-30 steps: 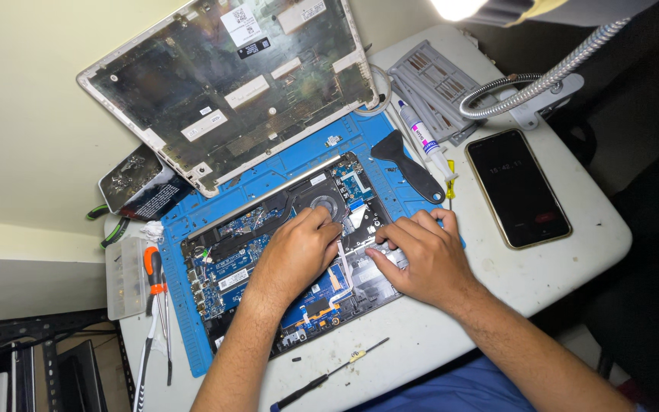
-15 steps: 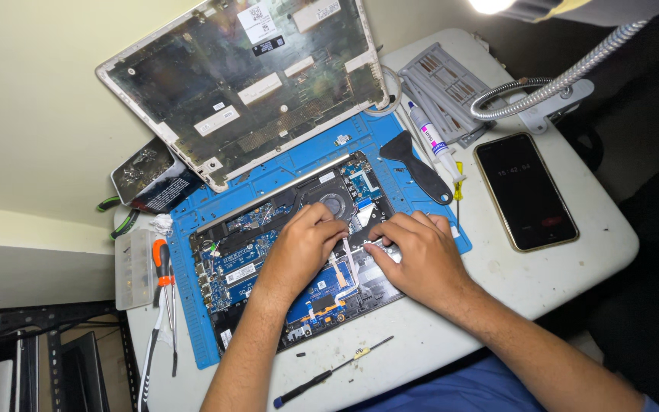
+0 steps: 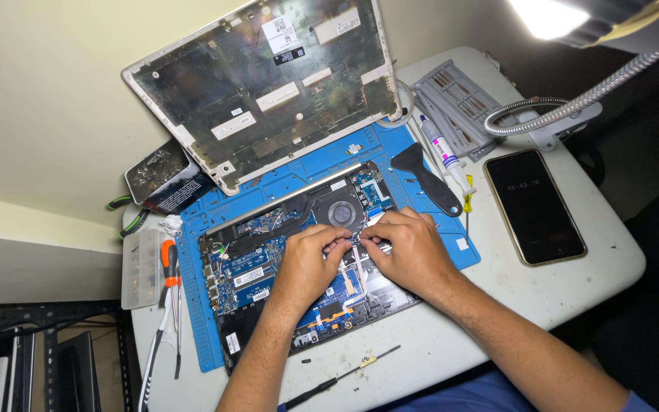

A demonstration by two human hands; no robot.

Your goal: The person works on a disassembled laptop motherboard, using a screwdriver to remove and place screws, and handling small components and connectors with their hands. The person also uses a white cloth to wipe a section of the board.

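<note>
Both forearms enter from the lower edge, bare, angled up and inward so the hands meet at centre. Left hand (image 3: 306, 263) palm down, fingers curled, fingertips pinched together at its upper right. Right hand (image 3: 409, 252) palm down, knuckles raised, fingertips bent toward the left hand's, nearly touching.

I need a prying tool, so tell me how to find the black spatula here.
Start at the blue work mat under the opened laptop. On its upper right corner, beyond the right hand, lies the black spatula. Its broad, flat, fan-shaped blade distinguishes it from the thin white tube alongside.
</note>
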